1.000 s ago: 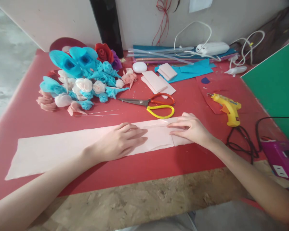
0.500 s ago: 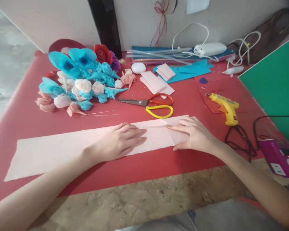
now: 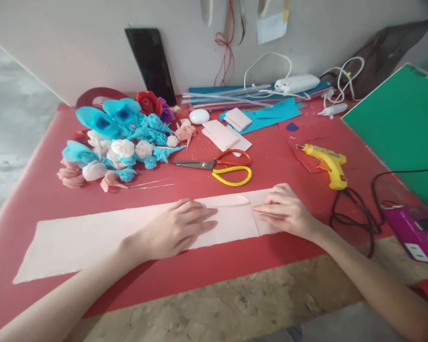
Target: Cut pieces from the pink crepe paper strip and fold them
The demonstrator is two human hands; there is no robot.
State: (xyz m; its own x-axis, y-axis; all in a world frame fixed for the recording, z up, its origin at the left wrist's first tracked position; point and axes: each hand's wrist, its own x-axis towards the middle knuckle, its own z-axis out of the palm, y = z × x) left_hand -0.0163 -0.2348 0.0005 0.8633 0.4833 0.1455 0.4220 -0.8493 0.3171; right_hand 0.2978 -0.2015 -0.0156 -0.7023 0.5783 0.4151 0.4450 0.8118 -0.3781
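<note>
A long strip of pale pink crepe paper [image 3: 89,240] lies across the red table, with a crosswise line or edge near its right end and a raised sliver along its upper part. My left hand [image 3: 185,225] rests flat on the middle of the strip, fingers stretched to the right. On the right end, my right hand [image 3: 285,211] lies with its fingers spread and pointing left, the tips touching the paper by the crosswise line. Beyond the strip lie scissors [image 3: 203,165] with one red and one yellow handle loop, their blades pointing left.
Blue, white and pink paper flowers [image 3: 124,149] are heaped at the back left. Folded pink paper pieces [image 3: 219,134] lie behind the scissors. To the right are a yellow glue gun [image 3: 326,164], its black cord, a purple power socket [image 3: 410,235] and a green board [image 3: 395,128].
The camera view has tilted up, so everything sits lower. My right thumb has left the strip's near edge, and my right fingers now lie over the right end. My left hand stays in place.
</note>
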